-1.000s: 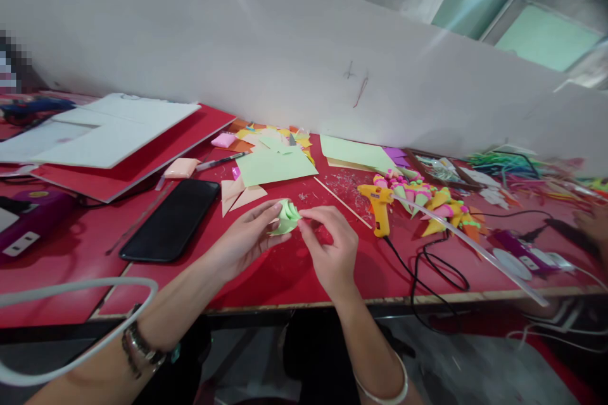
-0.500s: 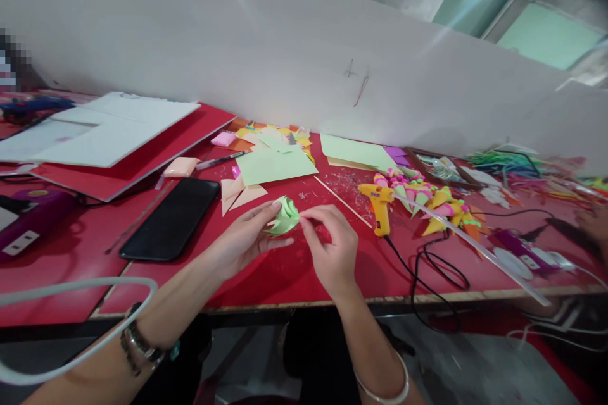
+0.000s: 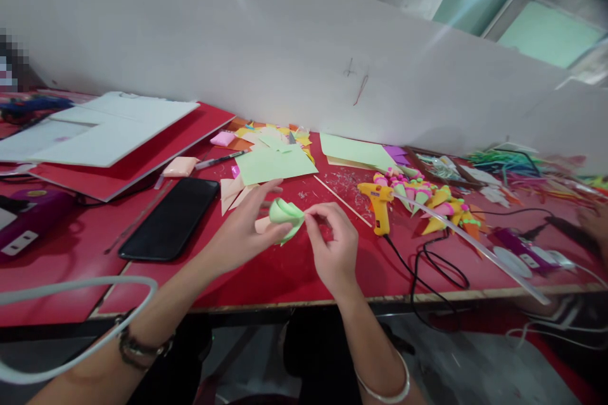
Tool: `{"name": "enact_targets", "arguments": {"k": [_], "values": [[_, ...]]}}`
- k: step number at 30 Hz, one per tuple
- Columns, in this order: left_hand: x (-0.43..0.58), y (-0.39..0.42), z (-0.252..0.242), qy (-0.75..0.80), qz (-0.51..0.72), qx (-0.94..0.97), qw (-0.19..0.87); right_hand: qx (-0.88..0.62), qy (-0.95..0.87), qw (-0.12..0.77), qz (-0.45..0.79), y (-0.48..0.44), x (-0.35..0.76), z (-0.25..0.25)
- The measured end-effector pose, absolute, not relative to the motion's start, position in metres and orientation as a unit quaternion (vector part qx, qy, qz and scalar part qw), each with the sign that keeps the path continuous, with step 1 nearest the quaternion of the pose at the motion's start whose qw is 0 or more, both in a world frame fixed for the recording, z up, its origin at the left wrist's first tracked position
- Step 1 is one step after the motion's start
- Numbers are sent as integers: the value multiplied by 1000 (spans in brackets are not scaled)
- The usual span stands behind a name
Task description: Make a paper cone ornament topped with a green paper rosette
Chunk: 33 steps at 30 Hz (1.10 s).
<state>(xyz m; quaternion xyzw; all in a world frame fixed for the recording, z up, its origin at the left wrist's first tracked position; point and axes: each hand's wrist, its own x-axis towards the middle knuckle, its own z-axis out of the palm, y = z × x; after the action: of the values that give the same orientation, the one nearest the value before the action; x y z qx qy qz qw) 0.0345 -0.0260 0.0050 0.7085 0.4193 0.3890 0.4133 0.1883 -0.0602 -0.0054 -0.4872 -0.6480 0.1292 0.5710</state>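
A light green sheet of paper rolled into a cone (image 3: 287, 212) is held above the table's near part, its wide end toward the left. My right hand (image 3: 335, 247) pinches the cone's pointed end between thumb and fingertips. Around the wide end, my left hand (image 3: 242, 228) has its fingers spread; its thumb lies against or just in front of the paper's lower edge. Behind the left fingers are peach paper pieces (image 3: 230, 193), partly covered. A flat green paper sheet (image 3: 275, 164) lies just beyond the hands.
A black phone (image 3: 171, 218) lies left of my hands. To the right are a yellow glue gun (image 3: 380, 209) with a trailing cord, a thin wooden stick (image 3: 342, 200) and a pile of colourful paper cones (image 3: 441, 209). Another person's hand (image 3: 596, 224) shows at the right edge.
My left fingers have loosened and spread away from the paper. The green paper has turned from a curled, layered shape into a clearer cone, its tip still in my right hand.
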Motion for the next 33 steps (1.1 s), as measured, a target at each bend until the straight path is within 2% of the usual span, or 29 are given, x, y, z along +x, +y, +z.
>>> {"name": "enact_targets", "arguments": {"k": [2,5,14,18,33], "values": [[34,-27,5,406,361,783,301,-489,-637,578,146,-60,188,-6],[35,-27,3,398,315,836,208,-493,-621,585,171,-60,187,-7],[36,-28,-7,400,285,864,109,-513,-562,604,237,-57,188,-12],[37,-31,-8,409,269,863,130,-507,-554,609,255,-59,185,-11],[38,-33,7,321,333,800,382,-406,-580,601,371,-60,194,-2]]}}
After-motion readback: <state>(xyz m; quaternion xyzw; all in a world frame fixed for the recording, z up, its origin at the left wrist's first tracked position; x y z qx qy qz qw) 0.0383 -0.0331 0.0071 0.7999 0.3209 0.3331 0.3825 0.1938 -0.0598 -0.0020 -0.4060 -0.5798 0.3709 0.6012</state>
